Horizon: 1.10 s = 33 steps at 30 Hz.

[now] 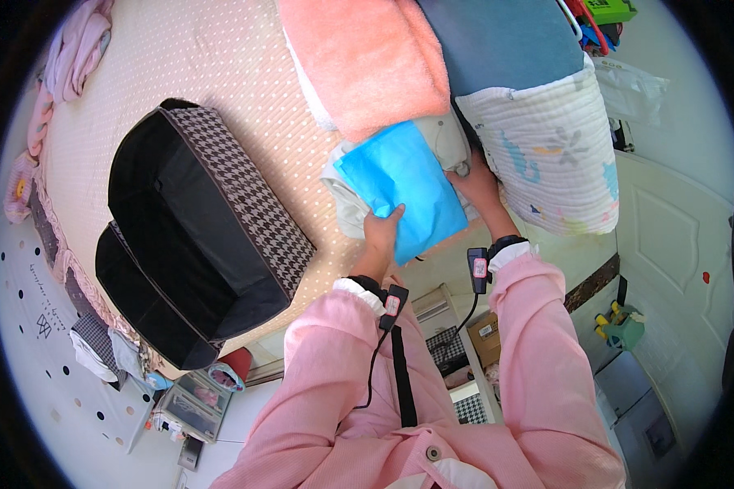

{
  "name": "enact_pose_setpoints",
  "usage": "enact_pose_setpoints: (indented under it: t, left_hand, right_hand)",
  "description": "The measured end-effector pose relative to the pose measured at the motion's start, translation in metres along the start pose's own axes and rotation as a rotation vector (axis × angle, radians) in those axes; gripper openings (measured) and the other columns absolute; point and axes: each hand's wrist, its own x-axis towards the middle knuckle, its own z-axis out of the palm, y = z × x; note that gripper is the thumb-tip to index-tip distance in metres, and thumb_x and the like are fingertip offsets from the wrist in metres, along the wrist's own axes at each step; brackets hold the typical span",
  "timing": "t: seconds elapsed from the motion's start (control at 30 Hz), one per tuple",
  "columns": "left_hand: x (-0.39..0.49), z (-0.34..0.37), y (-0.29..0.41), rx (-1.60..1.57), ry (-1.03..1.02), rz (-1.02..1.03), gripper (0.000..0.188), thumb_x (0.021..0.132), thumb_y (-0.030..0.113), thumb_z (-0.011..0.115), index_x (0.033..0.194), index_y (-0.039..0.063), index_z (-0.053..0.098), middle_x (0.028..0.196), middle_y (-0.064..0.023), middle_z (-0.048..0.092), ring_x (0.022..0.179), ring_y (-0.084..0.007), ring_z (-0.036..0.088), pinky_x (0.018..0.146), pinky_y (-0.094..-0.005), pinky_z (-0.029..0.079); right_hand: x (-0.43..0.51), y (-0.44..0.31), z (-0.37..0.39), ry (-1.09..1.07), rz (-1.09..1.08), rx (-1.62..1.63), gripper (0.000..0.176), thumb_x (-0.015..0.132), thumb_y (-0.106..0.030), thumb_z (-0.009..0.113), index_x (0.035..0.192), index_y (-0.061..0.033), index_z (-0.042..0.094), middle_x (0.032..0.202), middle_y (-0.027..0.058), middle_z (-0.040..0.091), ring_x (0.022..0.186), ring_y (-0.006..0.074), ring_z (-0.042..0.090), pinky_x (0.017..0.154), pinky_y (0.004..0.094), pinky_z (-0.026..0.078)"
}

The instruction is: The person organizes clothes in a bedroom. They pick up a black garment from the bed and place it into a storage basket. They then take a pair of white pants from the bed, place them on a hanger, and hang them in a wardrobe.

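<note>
My left hand (381,235) grips the lower left edge of a flat bright blue bag or sheet (413,189), its thumb on top. The blue piece lies over folded light grey clothing (350,205) at the bed's edge. My right hand (478,183) is at the right side of this pile, fingers on the grey cloth (443,137); its fingertips are partly hidden, so its hold is unclear. Left of my hands, a fabric storage box (244,195) with black lining and houndstooth sides lies open on the bed.
A coral fleece blanket (367,61), a blue-grey cushion or folded cloth (507,43) and a patterned white gauze blanket (550,153) border the pile. The dotted bedspread (232,49) spreads beneath. Below the bed's edge stands a shelf unit with a cardboard box (485,336).
</note>
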Motion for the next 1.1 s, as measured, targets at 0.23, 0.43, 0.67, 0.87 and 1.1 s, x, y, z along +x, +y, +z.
enact_pose_setpoints:
  t: [0.23,0.43,0.67,0.87,1.1]
  left_hand:
    - [-0.004,-0.004,0.011,-0.266,-0.005,-0.144,0.033,0.070,0.004,0.068,0.098,-0.004,0.052,0.092,-0.0117,0.058,0.080,-0.0228,0.056,0.072,-0.0345,0.045]
    - [-0.018,-0.039,0.006,-0.326,-0.033,-0.126,0.034,0.072,-0.001,0.063,0.103,-0.005,0.049,0.099,-0.0137,0.056,0.087,-0.0265,0.056,0.077,-0.0379,0.046]
    - [-0.025,-0.069,-0.005,-0.358,-0.018,-0.101,0.032,0.071,-0.001,0.063,0.101,-0.005,0.050,0.097,-0.0128,0.056,0.085,-0.0247,0.056,0.075,-0.0367,0.045]
    - [-0.012,-0.084,-0.010,-0.295,0.180,-0.015,0.031,0.069,0.002,0.066,0.097,-0.005,0.053,0.093,-0.0105,0.058,0.081,-0.0221,0.056,0.073,-0.0329,0.044]
    - [0.000,-0.095,-0.023,-0.057,0.116,-0.038,0.050,0.069,0.008,0.069,0.111,-0.005,0.044,0.105,-0.0148,0.053,0.094,-0.0279,0.052,0.082,-0.0342,0.041]
  right_hand:
    - [0.012,-0.002,0.000,-0.178,0.162,0.035,0.057,0.060,-0.027,0.067,0.104,0.0027,0.048,0.096,0.0241,0.056,0.090,0.0383,0.054,0.076,0.0413,0.043]
    - [-0.006,-0.002,-0.019,-0.240,0.289,-0.080,0.045,0.057,-0.029,0.066,0.085,0.0052,0.058,0.086,0.0258,0.057,0.083,0.0385,0.055,0.071,0.0419,0.045]
    - [-0.080,-0.005,-0.073,0.108,0.150,-0.064,0.036,0.056,-0.023,0.068,0.080,0.0024,0.059,0.080,0.0211,0.058,0.075,0.0374,0.055,0.067,0.0414,0.044]
    - [-0.112,-0.045,-0.157,0.078,0.190,0.046,0.030,0.052,-0.008,0.067,0.078,0.0022,0.057,0.076,0.0184,0.059,0.071,0.0357,0.056,0.064,0.0358,0.045]
    - [-0.153,-0.089,-0.223,-0.207,0.225,0.218,0.030,0.048,-0.003,0.064,0.077,0.0042,0.057,0.071,0.0147,0.060,0.066,0.0203,0.059,0.063,0.0294,0.045]
